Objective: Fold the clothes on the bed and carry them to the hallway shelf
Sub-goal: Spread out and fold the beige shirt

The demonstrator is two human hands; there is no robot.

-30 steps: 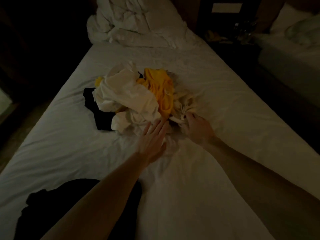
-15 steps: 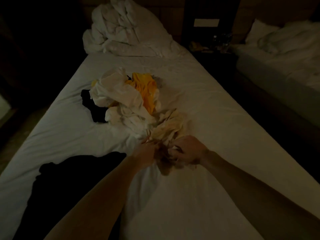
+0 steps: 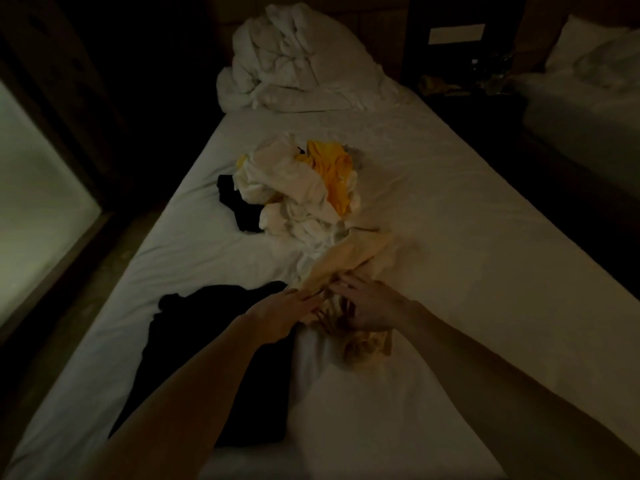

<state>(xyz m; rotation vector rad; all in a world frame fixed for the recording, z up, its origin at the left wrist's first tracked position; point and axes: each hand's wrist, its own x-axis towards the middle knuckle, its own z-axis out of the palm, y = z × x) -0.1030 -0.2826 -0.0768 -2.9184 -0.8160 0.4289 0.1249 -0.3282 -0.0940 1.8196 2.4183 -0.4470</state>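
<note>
In the head view the room is dim. Both hands meet on a pale beige garment (image 3: 349, 268) that trails from the heap of clothes (image 3: 301, 199) toward the near end of the bed (image 3: 467, 220). The left hand (image 3: 287, 315) pinches the near edge of that garment with its fingers; the right hand (image 3: 369, 306) grasps the bunched cloth just beside it, fingers curled into the folds. The heap lies mid-bed, cream pieces over a yellow garment (image 3: 329, 174), with a small black piece (image 3: 239, 206) at its left. A larger black garment (image 3: 221, 362) lies flat near the left arm. A crumpled white duvet (image 3: 291, 67) sits at the far end; a second bed (image 3: 581, 109) stands far right.
</note>
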